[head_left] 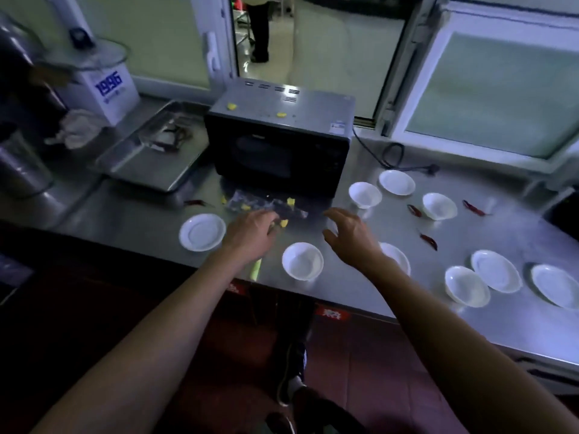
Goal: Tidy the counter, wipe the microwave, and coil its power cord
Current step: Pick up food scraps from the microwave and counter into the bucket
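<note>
Nine white dishes are sitting on the steel worktop [131,220] around the microwave [279,142], with four red chillies and yellow scraps. Its cord [395,151] is lying to its right. In front, the left hand [250,231] is touching scraps with fingers curled; the right hand [352,234] is hovering, fingers spread.

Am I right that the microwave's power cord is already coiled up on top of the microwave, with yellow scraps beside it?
Not quite: the head view shows the power cord lying loose on the counter right of the microwave. Only the yellow scraps sit on top.
</note>
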A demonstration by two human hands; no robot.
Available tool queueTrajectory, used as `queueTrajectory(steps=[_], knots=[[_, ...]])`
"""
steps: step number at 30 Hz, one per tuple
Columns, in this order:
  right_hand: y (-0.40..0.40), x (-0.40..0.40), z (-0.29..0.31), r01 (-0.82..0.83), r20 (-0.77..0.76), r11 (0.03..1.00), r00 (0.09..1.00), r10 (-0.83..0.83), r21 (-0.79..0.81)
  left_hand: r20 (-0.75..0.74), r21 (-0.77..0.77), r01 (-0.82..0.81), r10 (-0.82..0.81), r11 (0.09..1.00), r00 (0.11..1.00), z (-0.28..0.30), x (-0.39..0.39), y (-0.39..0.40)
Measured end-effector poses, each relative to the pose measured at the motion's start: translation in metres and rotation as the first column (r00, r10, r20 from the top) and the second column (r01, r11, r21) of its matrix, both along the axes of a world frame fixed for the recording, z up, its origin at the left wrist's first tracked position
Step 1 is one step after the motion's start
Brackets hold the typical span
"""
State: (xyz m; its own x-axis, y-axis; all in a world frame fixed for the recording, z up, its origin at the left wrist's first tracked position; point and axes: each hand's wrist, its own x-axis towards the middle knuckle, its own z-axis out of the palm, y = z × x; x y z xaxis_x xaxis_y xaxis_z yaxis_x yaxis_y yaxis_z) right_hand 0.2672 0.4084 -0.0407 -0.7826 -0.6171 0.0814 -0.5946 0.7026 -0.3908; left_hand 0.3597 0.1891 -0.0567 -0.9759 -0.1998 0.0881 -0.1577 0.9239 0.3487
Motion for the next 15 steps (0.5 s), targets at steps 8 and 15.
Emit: queueTrajectory(steps=[8, 15], knots=[[-0.104, -0.042, -0.003, -0.080, 0.020, 0.996, 0.997, 0.081, -0.050, 0.020, 0.018, -0.159, 0.158, 0.987, 0.987, -0.012, -0.001, -0.086], [-0.171, -0.101, 0.012, -0.140, -0.061, 0.990, 0.988, 0.139, -0.012, 0.039, -0.015, -0.197, 0.197, 0.980, 0.980, 0.002, -0.062, -0.145]])
